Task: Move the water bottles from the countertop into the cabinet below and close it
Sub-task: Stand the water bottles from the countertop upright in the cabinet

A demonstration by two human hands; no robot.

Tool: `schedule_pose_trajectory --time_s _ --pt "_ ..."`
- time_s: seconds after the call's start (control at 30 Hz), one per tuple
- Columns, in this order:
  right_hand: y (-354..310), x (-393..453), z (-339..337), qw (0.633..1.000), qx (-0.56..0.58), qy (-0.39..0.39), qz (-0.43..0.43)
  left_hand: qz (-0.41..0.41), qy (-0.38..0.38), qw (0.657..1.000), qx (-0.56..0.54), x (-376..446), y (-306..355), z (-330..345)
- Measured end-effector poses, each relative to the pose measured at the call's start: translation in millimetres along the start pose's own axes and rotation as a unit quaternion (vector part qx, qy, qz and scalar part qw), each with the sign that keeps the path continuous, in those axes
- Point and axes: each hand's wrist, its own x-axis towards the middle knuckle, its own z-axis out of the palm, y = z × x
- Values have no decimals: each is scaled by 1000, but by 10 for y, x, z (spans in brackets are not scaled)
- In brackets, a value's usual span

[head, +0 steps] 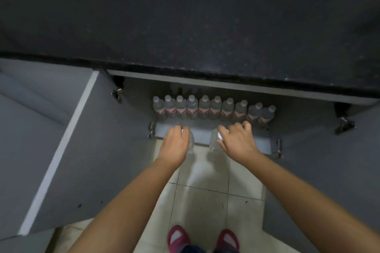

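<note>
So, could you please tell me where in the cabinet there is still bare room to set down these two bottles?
The front strip of the cabinet floor, between the row of bottles and the front edge, is bare. The left hand and right hand each hold a bottle there. The row behind is crowded, cap to cap.

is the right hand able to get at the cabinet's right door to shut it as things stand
Probably not yet: the right hand grips a bottle at the cabinet's front edge. The right door stands open beside that arm with nothing between, so once the bottle is set down it looks reachable.
</note>
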Motion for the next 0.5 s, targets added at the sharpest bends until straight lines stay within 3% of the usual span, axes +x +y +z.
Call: schedule_pose_trajectory --time_s 0.13,0.3,0.4,0.43,0.5 --pt "-59 344 845 1000 -7 -1 2 8 56 997 51 426 -174 826" --pt "-109 810 1880 999 -21 37 13 10 68 997 43 936 -385 1876" --pt "-131 1003 2303 996 -40 74 14 -34 64 997 38 1131 -439 2282" --pt "-136 1044 2416 997 -38 70 20 -54 38 998 19 1158 -444 2350" --pt "-154 1092 2532 997 -31 62 21 -93 57 994 -3 1295 -460 2528"
